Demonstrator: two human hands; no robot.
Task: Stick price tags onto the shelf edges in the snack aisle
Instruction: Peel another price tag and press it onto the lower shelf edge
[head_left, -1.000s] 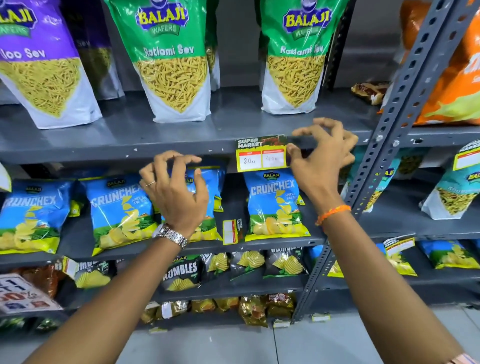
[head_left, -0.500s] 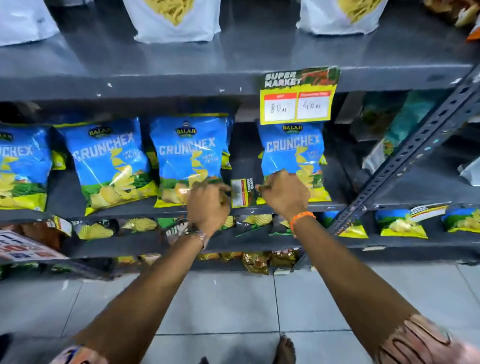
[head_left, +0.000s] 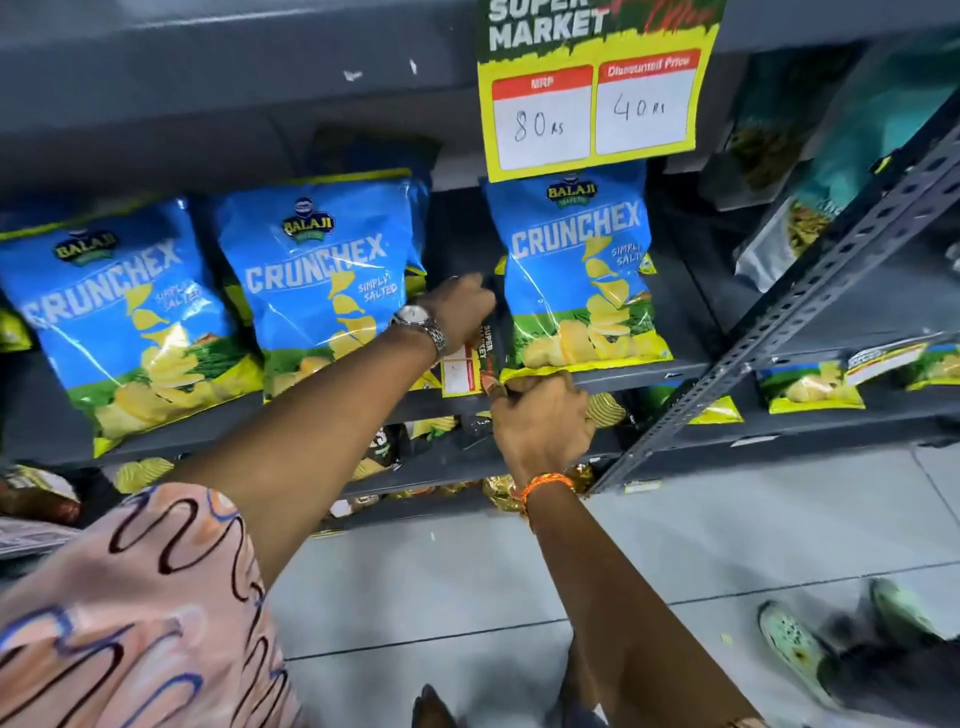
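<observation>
A small yellow price tag stands turned on its side at the middle shelf edge, in the gap between two blue Crunchex bags. My left hand, with a wristwatch, grips the tag's top end. My right hand, with an orange wrist thread, pinches the tag's lower end against the shelf edge. A larger yellow "Super Market" price tag, marked 80 and 40, is stuck on the upper shelf edge right above.
Blue Crunchex bags line the middle shelf. A slotted grey upright slants down on the right. More snack packs sit on the lower shelves. Another person's feet in green clogs stand on the tiled floor at the right.
Both hands dropped from the upper shelf edge to the small tag on the middle shelf. The view has moved lower and closer, and my left hand now reaches over the tag's top.
</observation>
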